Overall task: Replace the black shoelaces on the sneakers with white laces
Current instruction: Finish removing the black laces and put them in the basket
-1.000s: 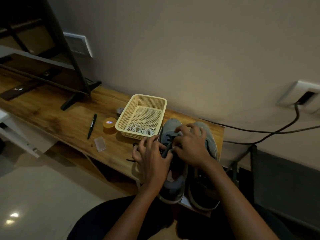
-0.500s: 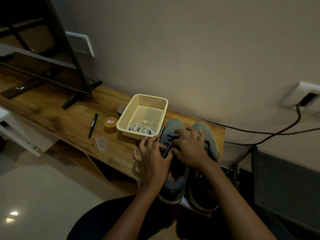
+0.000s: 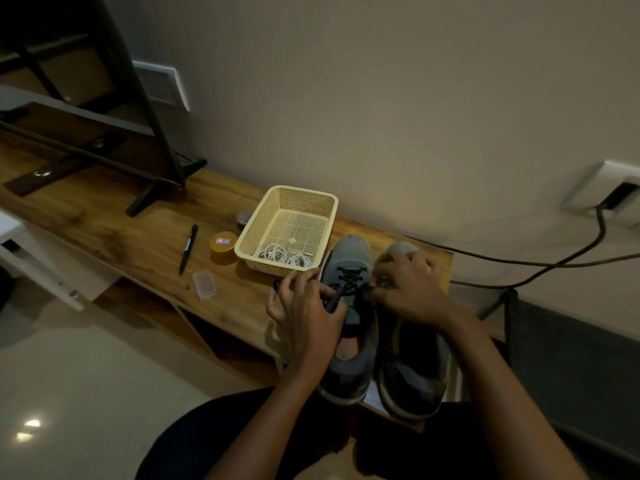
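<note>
Two grey sneakers stand side by side at the right end of the wooden shelf, toes toward the wall. The left sneaker (image 3: 349,258) has a black lace (image 3: 349,278) threaded through its front eyelets. My left hand (image 3: 308,313) grips a loose end of that black lace at the shoe's left side. My right hand (image 3: 408,289) lies over the right sneaker (image 3: 412,372), and its fingertips pinch the lace at the left shoe's right edge. Coiled white laces (image 3: 277,254) lie in the cream basket (image 3: 287,202) just left of the shoes.
A black pen (image 3: 188,247), an orange round tin (image 3: 223,245) and a small clear plastic case (image 3: 204,289) lie on the wooden shelf (image 3: 104,230) left of the basket. A dark stand's leg (image 3: 149,195) rests further left. A cable (image 3: 519,263) runs along the wall at right.
My two hands have drawn apart, the right one sliding right onto the other shoe. The black lacing on the left sneaker's front, covered before, now shows between them.
</note>
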The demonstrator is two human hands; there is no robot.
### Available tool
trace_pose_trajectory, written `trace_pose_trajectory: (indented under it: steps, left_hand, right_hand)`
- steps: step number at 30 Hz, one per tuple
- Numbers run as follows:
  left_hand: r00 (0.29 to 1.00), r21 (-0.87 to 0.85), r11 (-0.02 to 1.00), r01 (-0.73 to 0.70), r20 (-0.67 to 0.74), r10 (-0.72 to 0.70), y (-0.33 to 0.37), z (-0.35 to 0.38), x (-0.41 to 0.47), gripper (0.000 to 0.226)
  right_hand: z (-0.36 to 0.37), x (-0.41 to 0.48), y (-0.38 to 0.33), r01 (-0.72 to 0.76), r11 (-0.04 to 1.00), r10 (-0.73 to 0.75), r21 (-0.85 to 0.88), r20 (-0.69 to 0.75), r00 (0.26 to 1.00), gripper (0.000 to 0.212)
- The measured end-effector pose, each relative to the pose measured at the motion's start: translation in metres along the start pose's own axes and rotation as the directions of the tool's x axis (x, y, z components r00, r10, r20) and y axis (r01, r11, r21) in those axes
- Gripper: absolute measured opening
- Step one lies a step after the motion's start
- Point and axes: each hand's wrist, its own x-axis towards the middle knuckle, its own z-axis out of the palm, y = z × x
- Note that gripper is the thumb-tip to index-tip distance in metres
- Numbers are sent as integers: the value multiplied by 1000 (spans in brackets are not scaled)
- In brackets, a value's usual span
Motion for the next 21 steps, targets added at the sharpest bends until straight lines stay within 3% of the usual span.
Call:
trace_pose_trajectory:
  steps: [2, 7, 13, 16, 18, 21]
  left_hand:
    - [1000, -16, 1000, 9, 11, -9, 0, 0, 0, 26]
    - [1000, -39, 999, 4, -7, -4, 0, 0, -2, 28]
    - [999, 2, 999, -34, -32, 34, 1, -1, -1, 29]
    - [1000, -9, 1000, -18, -21, 18, 1, 0, -1, 27]
    - [1000, -18, 1000, -14, -11, 14, 0, 1, -1, 25]
    - [1000, -39, 999, 4, -15, -4, 0, 1, -1, 26]
  right_hand:
    - [7, 4, -8, 29, 999, -28, 27, -22, 999, 23]
    - [32, 9, -24, 68, 994, -64, -91, 52, 997, 27]
    - [11, 2, -14, 95, 995, -96, -26, -46, 994, 20]
    - [-8, -6, -6, 58, 996, -58, 71, -5, 998, 7]
    - [-11, -9, -3, 13, 992, -17, 126, 37, 999, 7]
    - [0, -4, -7, 16, 994, -14, 109, -24, 1000, 12]
